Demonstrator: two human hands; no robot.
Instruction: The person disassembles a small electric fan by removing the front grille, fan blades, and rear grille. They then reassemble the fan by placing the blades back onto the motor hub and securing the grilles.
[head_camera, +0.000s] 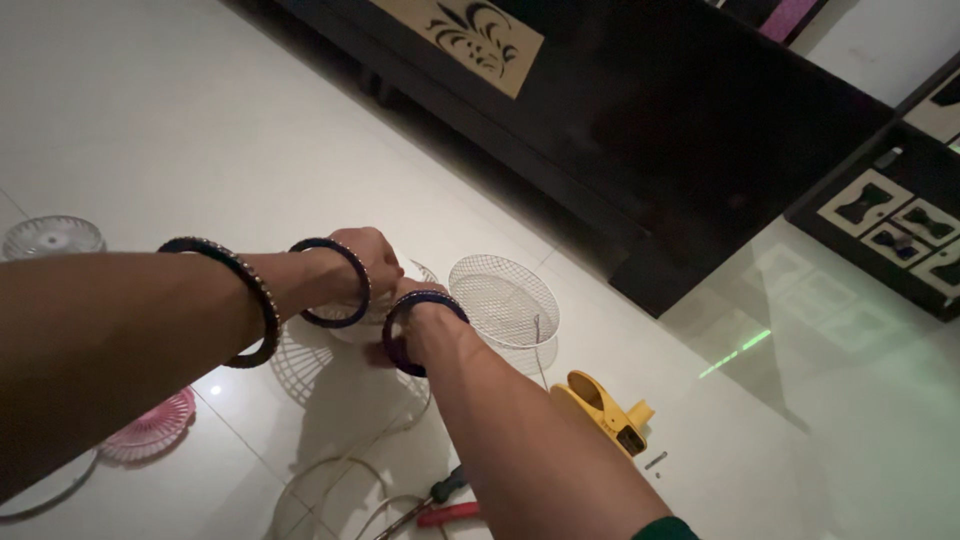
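My left hand (368, 256) reaches in from the left with its fingers curled, two dark bangles on the forearm. It closes on a white fan part (352, 331) that lies on the floor, mostly hidden under my wrists. My right hand (408, 291) comes up from the bottom, pressed against the left hand. A dark bangle circles its wrist, and the fingers are hidden behind it. White wire ribs of a fan guard (298, 366) spread out beneath both arms.
A round wire mesh grille (503, 298) lies just right of my hands, with a yellow tool (600, 408) below it. Red-handled pliers (448, 513) and a white cable (330, 478) lie near the bottom. A pink blade (150, 428) and clear dome (52, 237) lie left. A dark cabinet (650, 130) stands behind.
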